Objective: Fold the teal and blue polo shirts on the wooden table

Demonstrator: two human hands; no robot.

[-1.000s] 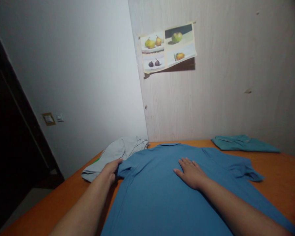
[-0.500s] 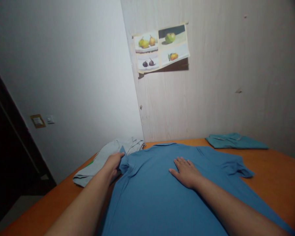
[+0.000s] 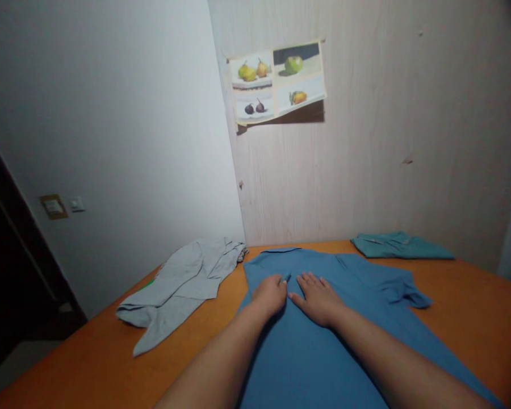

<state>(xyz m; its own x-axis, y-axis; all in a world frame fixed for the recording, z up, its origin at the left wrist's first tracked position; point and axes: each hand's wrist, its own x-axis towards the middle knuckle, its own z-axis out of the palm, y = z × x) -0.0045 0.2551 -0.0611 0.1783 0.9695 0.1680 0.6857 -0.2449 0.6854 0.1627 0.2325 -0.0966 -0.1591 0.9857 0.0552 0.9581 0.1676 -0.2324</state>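
A blue polo shirt [image 3: 349, 341] lies back-up on the orange table [image 3: 89, 363], collar toward the wall. Its left side is folded over onto the middle. My left hand [image 3: 271, 294] rests on that folded part with the fingers curled round the sleeve's edge. Just to its right, my right hand [image 3: 319, 296] lies flat and open on the shirt's back, fingers stretched toward the collar. The shirt's right sleeve [image 3: 404, 292] still lies spread out on the table.
A crumpled grey garment [image 3: 183, 284] lies at the table's left side. A folded teal shirt [image 3: 400, 245] sits at the back right by the wood-grain wall. A fruit picture [image 3: 276, 79] hangs above. A dark doorway lies to the left.
My left hand has carried the shirt's left sleeve and side from the table's left edge inward, onto the middle of the shirt next to my right hand. The right hand stayed put.
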